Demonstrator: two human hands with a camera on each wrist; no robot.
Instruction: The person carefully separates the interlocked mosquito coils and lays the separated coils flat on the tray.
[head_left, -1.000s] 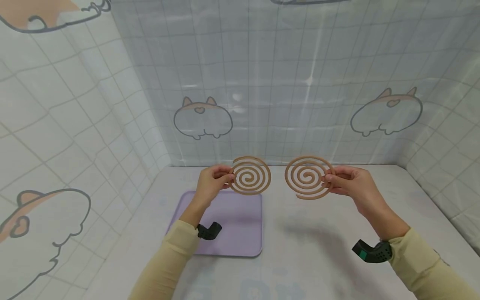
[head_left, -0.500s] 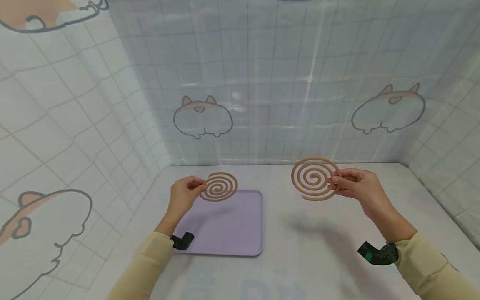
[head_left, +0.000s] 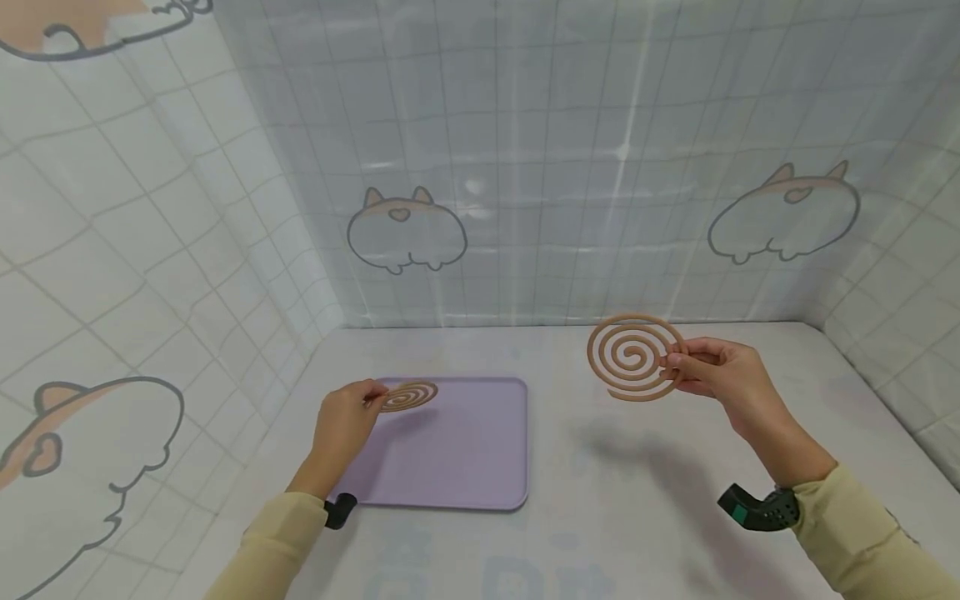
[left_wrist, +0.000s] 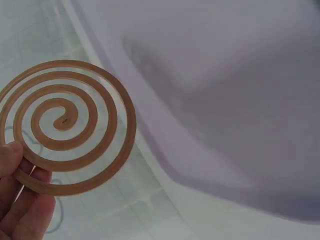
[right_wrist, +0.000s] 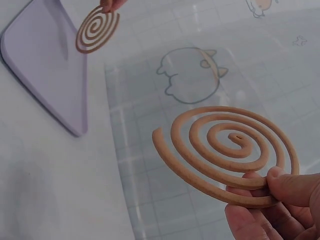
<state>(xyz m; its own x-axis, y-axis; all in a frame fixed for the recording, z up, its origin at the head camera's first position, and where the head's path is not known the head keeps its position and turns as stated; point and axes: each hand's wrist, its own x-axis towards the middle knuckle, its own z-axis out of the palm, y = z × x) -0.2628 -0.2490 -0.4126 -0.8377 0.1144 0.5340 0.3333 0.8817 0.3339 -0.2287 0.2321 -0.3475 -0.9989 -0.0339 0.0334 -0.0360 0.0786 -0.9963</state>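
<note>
A brown mosquito coil [head_left: 408, 396] is pinched at its outer rim by my left hand [head_left: 345, 422], held tilted nearly flat over the back left part of a lilac tray [head_left: 465, 467]. In the left wrist view the coil [left_wrist: 107, 145] shows its full spiral, with thumb and fingertips on its lower left edge. My right hand [head_left: 723, 371] pinches a second mosquito coil [head_left: 630, 387] by its right edge. That one is raised above the table to the right of the tray, its spiral facing me. The right wrist view shows the same coil [right_wrist: 200, 185] between thumb and fingers.
The tray lies on a white table [head_left: 555, 483] with faint printing. A pale tiled-pattern sheet [head_left: 517, 167] with animal drawings forms the back and side walls. Each wrist wears a black band, such as the right wristband [head_left: 761, 508].
My left hand has moved left and down with its coil, away from the other coil, and the coil has tipped flatter. My right hand has shifted slightly right, still holding its coil.
</note>
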